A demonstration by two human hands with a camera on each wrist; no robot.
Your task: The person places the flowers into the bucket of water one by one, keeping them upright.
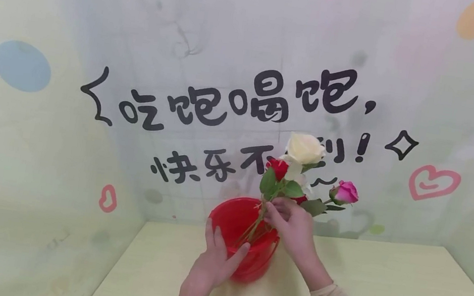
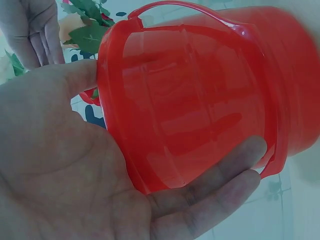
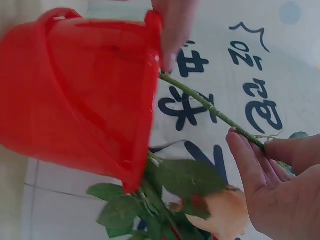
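A red bucket (image 1: 255, 266) stands on the table with several flower stems leaning in its mouth. My left hand (image 1: 210, 263) holds the bucket by its near left side, thumb at the rim and fingers along the wall. Over the right part of the rim, my right hand (image 1: 295, 231) pinches a green stem (image 3: 205, 103) between thumb and fingertips; the stem's lower end reaches into the bucket. Above that hand are a cream rose (image 1: 304, 148), a red rose (image 1: 277, 169) and leaves. A pink rose (image 1: 346, 192) sticks out to the right. Which bloom tops the pinched stem, I cannot tell.
The pale wooden table (image 1: 381, 282) runs up to a printed wall sheet (image 1: 243, 29) with black lettering and coloured shapes. The bucket's red handle (image 2: 195, 6) hangs down along its side. Side walls stand at left and right.
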